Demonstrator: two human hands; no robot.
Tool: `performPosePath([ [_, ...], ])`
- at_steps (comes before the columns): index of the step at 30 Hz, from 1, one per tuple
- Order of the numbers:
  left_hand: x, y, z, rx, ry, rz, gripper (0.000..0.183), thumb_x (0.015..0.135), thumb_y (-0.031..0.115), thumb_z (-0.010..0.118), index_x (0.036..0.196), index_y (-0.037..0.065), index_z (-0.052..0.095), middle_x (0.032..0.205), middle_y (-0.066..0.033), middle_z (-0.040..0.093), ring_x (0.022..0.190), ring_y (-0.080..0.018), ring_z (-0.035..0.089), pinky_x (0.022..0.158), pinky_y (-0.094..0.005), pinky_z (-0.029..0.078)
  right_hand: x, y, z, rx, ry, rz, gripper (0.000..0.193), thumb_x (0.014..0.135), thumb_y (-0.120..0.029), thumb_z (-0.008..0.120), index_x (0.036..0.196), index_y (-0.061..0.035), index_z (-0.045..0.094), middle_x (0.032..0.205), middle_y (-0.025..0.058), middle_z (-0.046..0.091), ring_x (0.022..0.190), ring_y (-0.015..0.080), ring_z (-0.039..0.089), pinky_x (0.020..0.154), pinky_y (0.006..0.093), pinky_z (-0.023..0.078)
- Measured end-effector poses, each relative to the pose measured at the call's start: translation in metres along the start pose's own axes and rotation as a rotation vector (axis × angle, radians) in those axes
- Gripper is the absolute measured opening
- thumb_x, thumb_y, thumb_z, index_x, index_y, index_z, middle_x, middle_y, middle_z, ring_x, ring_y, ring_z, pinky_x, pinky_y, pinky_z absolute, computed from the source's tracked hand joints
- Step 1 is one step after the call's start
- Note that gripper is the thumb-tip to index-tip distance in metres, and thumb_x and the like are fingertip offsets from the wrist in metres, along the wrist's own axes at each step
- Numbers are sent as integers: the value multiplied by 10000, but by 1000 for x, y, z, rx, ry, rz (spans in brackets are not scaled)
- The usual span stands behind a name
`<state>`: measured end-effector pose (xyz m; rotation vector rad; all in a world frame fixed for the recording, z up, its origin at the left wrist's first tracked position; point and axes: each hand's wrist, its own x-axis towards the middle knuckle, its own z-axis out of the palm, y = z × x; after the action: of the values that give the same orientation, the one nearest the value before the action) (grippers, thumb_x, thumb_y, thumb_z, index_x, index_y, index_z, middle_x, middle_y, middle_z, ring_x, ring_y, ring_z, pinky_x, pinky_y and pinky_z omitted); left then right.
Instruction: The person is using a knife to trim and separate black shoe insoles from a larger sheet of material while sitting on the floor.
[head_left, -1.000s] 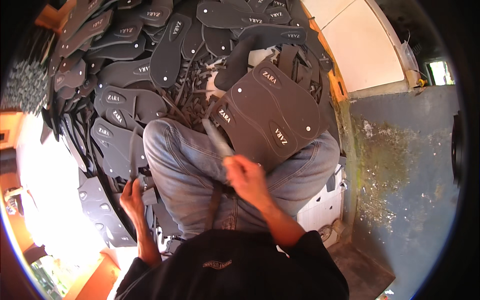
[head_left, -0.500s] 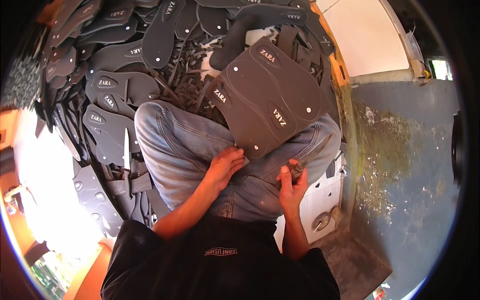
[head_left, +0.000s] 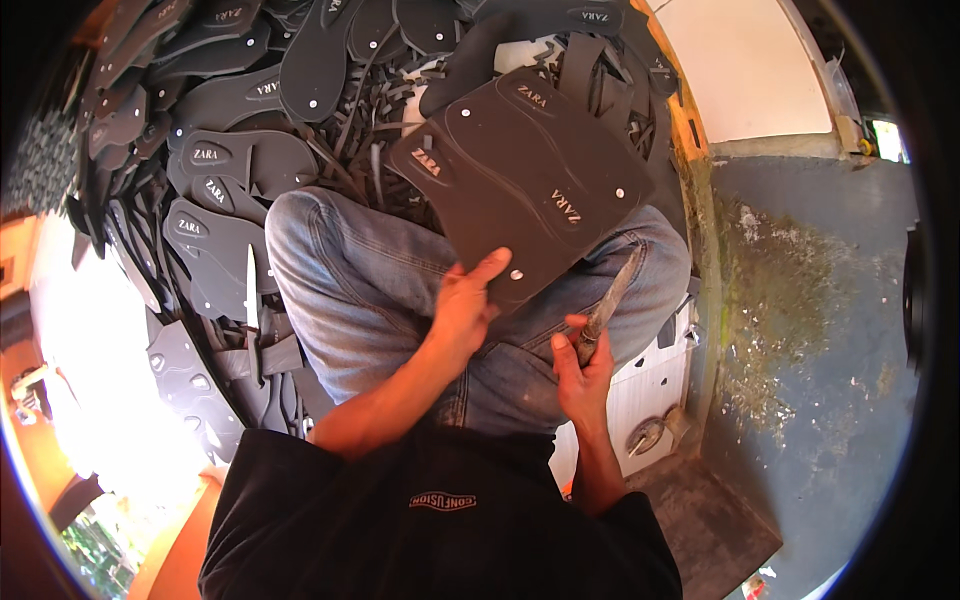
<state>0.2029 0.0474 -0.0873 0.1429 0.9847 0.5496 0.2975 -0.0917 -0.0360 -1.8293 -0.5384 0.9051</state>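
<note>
While the left hand (head_left: 463,310) grasps the near corner of a dark sheet (head_left: 525,190), its thumb lies on the top face; the fingers underneath are hidden, so the hold is probably a pinch. The sheet, bearing sole outlines, pale lettering and white dots, sits at an angle before the lap, its right side by the right knee (head_left: 665,250). The right hand (head_left: 583,375) has its fingers wrapped around the handle of a worn knife (head_left: 612,295), whose blade points forward near the sheet's edge. A second knife (head_left: 252,290), pale-bladed, lies left of the left knee (head_left: 300,230), beside dark sole-shaped pieces (head_left: 215,235). Narrow scraps (head_left: 375,165) lie beyond the legs.
</note>
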Motion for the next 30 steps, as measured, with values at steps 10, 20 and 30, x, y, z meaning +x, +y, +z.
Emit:
performPosePath([
  [10, -50, 42, -48, 28, 121, 20, 297, 863, 179, 640, 1111, 31, 571, 993, -72, 645, 913, -179, 644, 806, -333, 544, -17, -3, 13, -185, -311, 82, 128, 861, -99, 625, 948, -44, 550, 543, 7, 470, 475, 65, 447, 474, 248, 373],
  [20, -58, 40, -36, -58, 62, 46, 257, 861, 141, 641, 1078, 16, 582, 991, -75, 644, 875, -170, 646, 763, -302, 542, -31, -1, 14, -416, -286, 192, 115, 842, -115, 612, 916, -34, 577, 596, 130, 569, 514, 257, 594, 506, 331, 443],
  [30, -61, 40, -36, -80, 43, 71, 275, 857, 147, 658, 1086, 13, 586, 1017, -66, 637, 915, -158, 631, 806, -282, 519, -33, 2, 16, -508, -256, 141, 125, 811, -85, 590, 931, -51, 578, 623, 168, 591, 597, 365, 615, 534, 389, 469],
])
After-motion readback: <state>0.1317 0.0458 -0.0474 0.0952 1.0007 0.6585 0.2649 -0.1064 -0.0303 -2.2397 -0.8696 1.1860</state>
